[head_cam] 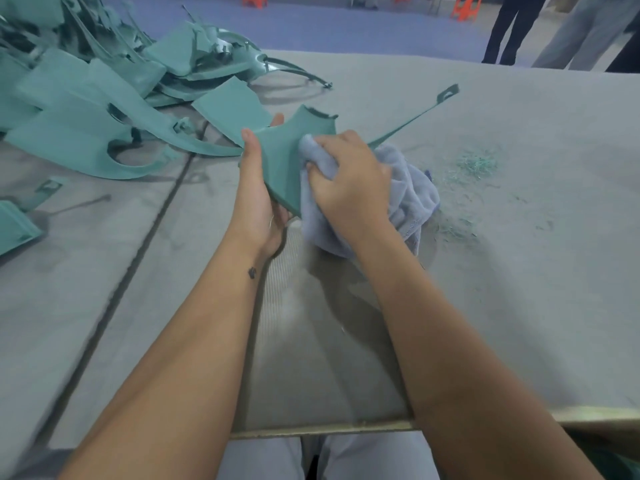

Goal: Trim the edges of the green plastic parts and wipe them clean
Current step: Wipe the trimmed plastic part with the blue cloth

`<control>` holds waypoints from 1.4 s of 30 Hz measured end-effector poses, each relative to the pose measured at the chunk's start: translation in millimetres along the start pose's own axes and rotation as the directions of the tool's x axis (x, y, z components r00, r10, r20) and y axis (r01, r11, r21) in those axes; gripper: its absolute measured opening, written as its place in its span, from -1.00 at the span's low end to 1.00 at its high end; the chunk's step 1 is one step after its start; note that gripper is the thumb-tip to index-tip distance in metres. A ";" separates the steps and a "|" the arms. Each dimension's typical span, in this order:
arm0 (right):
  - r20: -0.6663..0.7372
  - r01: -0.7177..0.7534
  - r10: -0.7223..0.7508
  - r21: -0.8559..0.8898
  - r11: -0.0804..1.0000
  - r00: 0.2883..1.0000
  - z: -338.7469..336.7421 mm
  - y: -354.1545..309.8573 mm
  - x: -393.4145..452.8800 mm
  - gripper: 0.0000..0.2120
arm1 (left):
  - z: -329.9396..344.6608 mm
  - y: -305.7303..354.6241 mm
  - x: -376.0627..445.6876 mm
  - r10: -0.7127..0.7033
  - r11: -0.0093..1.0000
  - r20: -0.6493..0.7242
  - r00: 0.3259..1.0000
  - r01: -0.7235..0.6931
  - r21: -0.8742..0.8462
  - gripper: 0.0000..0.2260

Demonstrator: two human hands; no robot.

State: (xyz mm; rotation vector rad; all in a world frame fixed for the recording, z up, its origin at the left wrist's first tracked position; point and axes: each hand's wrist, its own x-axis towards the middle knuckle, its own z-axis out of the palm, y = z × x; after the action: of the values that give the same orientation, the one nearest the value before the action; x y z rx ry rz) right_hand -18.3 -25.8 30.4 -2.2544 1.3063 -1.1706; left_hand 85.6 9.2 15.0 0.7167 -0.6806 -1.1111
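My left hand holds a green plastic part from below and the left, thumb along its near edge, lifted above the grey table. The part has a long thin arm that reaches up to the right. My right hand grips a bunched pale blue cloth and presses it against the part's face. The cloth's loose end hangs down toward the table.
A heap of green plastic parts covers the table's far left, with another part at the left edge. Green shavings lie right of the cloth. People's legs and orange stools stand beyond the far edge.
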 end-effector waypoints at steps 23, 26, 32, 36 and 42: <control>0.160 0.220 -0.287 0.342 0.913 0.944 -4.2 6.9 0.2 -0.90 | -1.3 -10.6 7.0 -0.020 0.977 -0.043 0.999 0.029 0.211 -0.47; 0.066 0.086 -0.099 0.176 0.981 0.993 -0.8 13.9 3.8 -0.90 | 0.1 -11.9 3.4 0.018 0.963 -0.028 0.999 -0.009 0.270 -0.47; -0.008 -0.054 0.054 0.029 0.998 0.999 3.3 13.2 15.6 -0.84 | -2.8 -11.8 -1.4 0.149 0.918 0.043 0.988 -0.154 0.365 -0.65; 0.231 -0.004 -0.031 0.150 0.989 0.972 -9.7 18.1 6.2 -0.91 | -3.8 -13.0 0.2 0.135 0.929 0.002 0.991 -0.127 0.347 -0.53; 0.350 0.021 -0.077 0.160 0.987 0.934 -15.6 21.9 -1.7 -0.81 | -4.5 -9.6 -2.0 0.019 0.935 -0.125 0.992 0.026 0.353 -0.68</control>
State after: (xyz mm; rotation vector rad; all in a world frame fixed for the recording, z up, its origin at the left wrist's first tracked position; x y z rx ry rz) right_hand -43.5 -34.2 26.5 -2.2604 0.9892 -0.7946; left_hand 83.4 9.2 4.5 1.0877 -0.7801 -0.9451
